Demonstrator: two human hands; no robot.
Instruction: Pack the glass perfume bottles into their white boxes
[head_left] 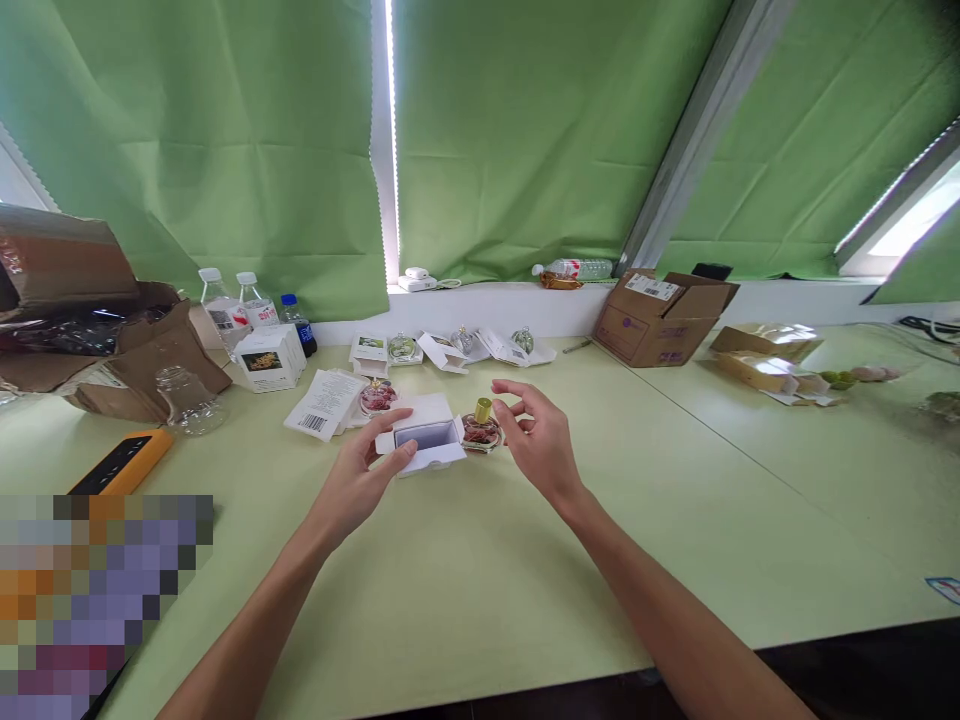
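Observation:
My left hand [369, 470] grips a small white carton [431, 461] at its left side, thumb on the near edge. The carton's flaps stand open, and its hollow inside faces me. Just to its right, a squat glass bottle [481, 434] with a gold cap and dark reddish contents stands upright on the table. My right hand [541, 440] hovers beside this bottle, index finger and thumb apart near the cap, holding nothing. Behind the carton, to the left, lies another glass bottle [377, 398] with reddish contents, next to flattened white packaging [324, 404].
Several clear ornate bottles with opened white cartons [445, 352] line the wall. A white box [270, 358] and drink bottles [259, 303] stand at back left, near an open cardboard box [139, 355]. Another cardboard box [649, 325] sits back right. An orange-black power strip [124, 462] lies left.

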